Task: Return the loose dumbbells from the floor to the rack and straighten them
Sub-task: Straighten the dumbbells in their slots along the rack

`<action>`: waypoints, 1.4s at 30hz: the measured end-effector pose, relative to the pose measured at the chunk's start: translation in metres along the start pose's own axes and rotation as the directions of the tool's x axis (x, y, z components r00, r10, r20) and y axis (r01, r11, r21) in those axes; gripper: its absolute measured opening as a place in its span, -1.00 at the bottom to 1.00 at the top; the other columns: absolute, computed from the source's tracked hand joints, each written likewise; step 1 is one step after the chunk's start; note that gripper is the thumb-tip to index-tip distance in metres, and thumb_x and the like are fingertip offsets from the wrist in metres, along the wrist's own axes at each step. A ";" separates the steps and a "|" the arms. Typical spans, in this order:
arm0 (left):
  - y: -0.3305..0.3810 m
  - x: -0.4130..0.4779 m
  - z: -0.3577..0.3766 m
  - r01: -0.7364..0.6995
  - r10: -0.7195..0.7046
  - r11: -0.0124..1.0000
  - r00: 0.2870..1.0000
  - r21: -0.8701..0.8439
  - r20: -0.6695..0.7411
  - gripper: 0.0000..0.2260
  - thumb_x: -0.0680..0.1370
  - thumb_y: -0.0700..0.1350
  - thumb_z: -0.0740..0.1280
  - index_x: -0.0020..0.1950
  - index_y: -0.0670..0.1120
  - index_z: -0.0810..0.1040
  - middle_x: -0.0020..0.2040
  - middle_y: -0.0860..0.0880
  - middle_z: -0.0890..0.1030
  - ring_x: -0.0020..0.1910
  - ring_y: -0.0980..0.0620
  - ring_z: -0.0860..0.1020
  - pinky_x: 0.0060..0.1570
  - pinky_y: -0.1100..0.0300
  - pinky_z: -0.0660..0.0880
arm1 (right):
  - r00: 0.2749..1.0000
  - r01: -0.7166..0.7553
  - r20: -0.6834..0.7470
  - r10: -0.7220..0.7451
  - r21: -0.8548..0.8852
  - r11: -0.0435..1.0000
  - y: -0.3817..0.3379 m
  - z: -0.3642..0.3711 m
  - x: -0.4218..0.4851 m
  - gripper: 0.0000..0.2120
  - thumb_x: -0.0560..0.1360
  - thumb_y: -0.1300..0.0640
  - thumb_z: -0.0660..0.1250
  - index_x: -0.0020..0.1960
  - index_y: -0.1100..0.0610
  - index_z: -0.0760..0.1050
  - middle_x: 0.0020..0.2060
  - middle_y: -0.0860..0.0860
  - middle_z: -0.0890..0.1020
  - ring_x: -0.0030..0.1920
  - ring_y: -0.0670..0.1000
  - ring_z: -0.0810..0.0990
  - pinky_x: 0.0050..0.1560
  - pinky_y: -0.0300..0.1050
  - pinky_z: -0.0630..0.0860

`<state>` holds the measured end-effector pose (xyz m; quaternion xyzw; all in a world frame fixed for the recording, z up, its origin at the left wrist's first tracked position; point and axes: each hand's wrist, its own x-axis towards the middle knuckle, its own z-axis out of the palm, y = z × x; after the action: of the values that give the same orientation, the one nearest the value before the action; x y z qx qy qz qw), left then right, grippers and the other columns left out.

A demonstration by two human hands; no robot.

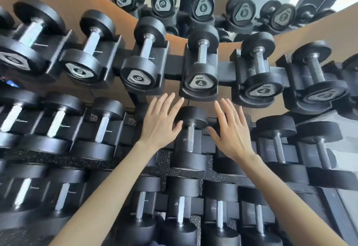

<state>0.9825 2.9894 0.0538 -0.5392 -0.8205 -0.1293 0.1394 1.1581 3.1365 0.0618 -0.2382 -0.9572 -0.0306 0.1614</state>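
left hand (160, 122), right hand (232, 132), seemingly flanking dumbbell (190, 139)

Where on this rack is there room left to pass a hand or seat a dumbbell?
Top row is full; only the bare rail between the 6 dumbbell and 4 dumbbell admits a hand. Middle row seems open under the left hand, left of the centre dumbbell, where speckled floor shows. Bottom row is packed.

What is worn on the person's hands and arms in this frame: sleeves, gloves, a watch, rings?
Nothing visible. The left hand and right hand are bare, no gloves, rings or watch. The left forearm and right forearm are uncovered to the frame edge; no sleeve shows.
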 end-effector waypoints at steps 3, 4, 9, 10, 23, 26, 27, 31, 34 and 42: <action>0.007 -0.024 -0.004 0.028 -0.029 0.999 0.999 0.033 0.015 -0.48 0.51 0.06 0.19 0.46 -0.07 0.31 0.40 -0.19 0.38 0.39 -0.18 0.33 0.40 -0.11 0.21 | 0.999 0.038 0.032 -0.039 0.024 0.999 -0.007 0.002 -0.015 -0.36 0.49 -0.07 0.20 0.47 0.18 0.15 0.41 0.18 0.31 0.45 0.15 0.20 0.41 0.22 0.18; 0.008 -0.031 -0.005 0.041 -0.042 0.998 0.999 0.043 0.023 -0.48 0.51 0.06 0.18 0.46 -0.06 0.31 0.41 -0.19 0.38 0.39 -0.18 0.33 0.40 -0.11 0.21 | 0.998 0.050 0.040 -0.051 0.029 0.998 -0.008 0.002 -0.019 -0.36 0.49 -0.06 0.21 0.47 0.19 0.15 0.41 0.19 0.32 0.45 0.16 0.21 0.40 0.23 0.20; 0.010 -0.047 -0.016 0.074 -0.078 0.995 0.995 0.067 0.059 -0.48 0.51 0.07 0.12 0.46 -0.06 0.31 0.41 -0.19 0.38 0.38 -0.18 0.34 0.39 -0.12 0.24 | 0.995 0.088 0.038 -0.090 0.054 0.995 -0.011 0.000 -0.025 -0.39 0.50 -0.06 0.18 0.45 0.20 0.18 0.39 0.21 0.34 0.43 0.19 0.25 0.37 0.24 0.25; 0.008 -0.047 -0.017 0.077 -0.082 0.994 0.995 0.071 0.059 -0.48 0.51 0.07 0.12 0.45 -0.06 0.31 0.40 -0.19 0.39 0.38 -0.19 0.34 0.38 -0.12 0.24 | 0.994 0.101 0.032 -0.103 0.061 0.993 -0.011 0.001 -0.023 -0.39 0.49 -0.03 0.24 0.45 0.21 0.19 0.38 0.22 0.34 0.43 0.20 0.25 0.37 0.24 0.25; -0.064 -0.043 -0.023 0.069 -0.071 0.993 0.997 0.091 0.015 -0.49 0.50 0.02 0.20 0.44 -0.07 0.34 0.40 -0.18 0.39 0.37 -0.17 0.35 0.37 -0.10 0.25 | 0.988 0.139 0.056 -0.142 0.050 0.989 -0.049 0.012 0.035 -0.40 0.49 -0.04 0.17 0.45 0.20 0.20 0.37 0.22 0.36 0.42 0.19 0.27 0.37 0.21 0.25; -0.099 -0.038 -0.025 0.052 -0.056 0.995 0.997 0.090 0.044 -0.48 0.49 0.02 0.15 0.44 -0.09 0.34 0.40 -0.19 0.39 0.37 -0.18 0.35 0.37 -0.11 0.26 | 0.990 0.127 0.063 -0.130 0.049 0.991 -0.071 0.016 0.058 -0.41 0.49 -0.06 0.11 0.45 0.19 0.19 0.37 0.21 0.36 0.41 0.18 0.30 0.38 0.19 0.25; -0.111 -0.035 -0.025 0.036 -0.042 0.996 0.997 0.085 0.063 -0.47 0.49 0.03 0.13 0.44 -0.09 0.34 0.40 -0.20 0.39 0.37 -0.19 0.35 0.37 -0.11 0.26 | 0.991 0.120 0.054 -0.122 0.043 0.992 -0.078 0.018 0.065 -0.41 0.50 -0.04 0.16 0.45 0.20 0.19 0.37 0.21 0.36 0.41 0.18 0.30 0.38 0.19 0.25; -0.159 -0.021 -0.023 -0.053 0.048 0.997 0.995 0.060 0.087 -0.47 0.49 0.05 0.10 0.44 -0.09 0.33 0.39 -0.20 0.40 0.37 -0.18 0.36 0.36 -0.10 0.27 | 0.997 0.073 0.014 -0.074 0.046 0.996 -0.114 0.023 0.095 -0.35 0.42 0.08 0.38 0.43 0.23 0.24 0.35 0.21 0.39 0.38 0.19 0.33 0.36 0.20 0.27; -0.192 -0.008 -0.019 -0.096 0.093 0.994 0.994 0.058 0.065 -0.47 0.49 0.02 0.18 0.45 -0.11 0.31 0.40 -0.21 0.38 0.37 -0.18 0.34 0.37 -0.09 0.25 | 0.998 0.055 0.009 -0.055 0.039 0.998 -0.135 0.021 0.114 -0.37 0.46 0.07 0.35 0.44 0.22 0.22 0.37 0.19 0.37 0.39 0.18 0.33 0.37 0.18 0.26; -0.228 0.030 -0.006 -0.057 0.058 0.998 0.997 -0.025 0.057 -0.41 0.49 -0.06 0.34 0.48 -0.14 0.25 0.43 -0.21 0.34 0.39 -0.19 0.33 0.38 -0.06 0.24 | 0.997 0.043 0.070 -0.042 -0.006 0.999 -0.153 0.024 0.164 -0.39 0.48 0.08 0.34 0.44 0.23 0.22 0.37 0.19 0.37 0.38 0.17 0.34 0.36 0.08 0.28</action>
<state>0.7621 2.9249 0.0562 -0.5677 -0.8067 -0.1192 0.1130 0.9425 3.0780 0.0947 -0.2192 -0.9670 -0.0294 0.1262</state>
